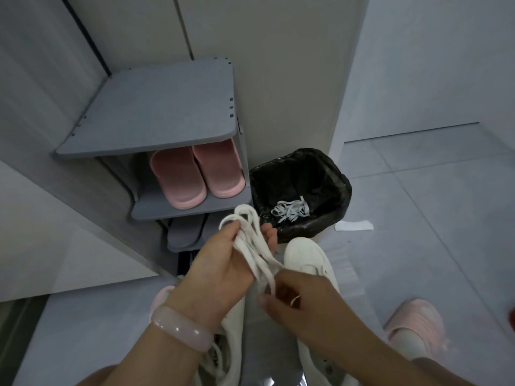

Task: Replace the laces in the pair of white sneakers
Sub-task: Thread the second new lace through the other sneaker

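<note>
left hand gripping, right hand pinching

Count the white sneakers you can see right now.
2. One sneaker lies on the floor by the bin; the other sneaker is beneath the left hand, mostly hidden.

We have one view only — a wide-angle head camera, looking steeply down and forward. Our hands sit close beneath it; the bin lies just beyond them, the shelf to its left.
</note>
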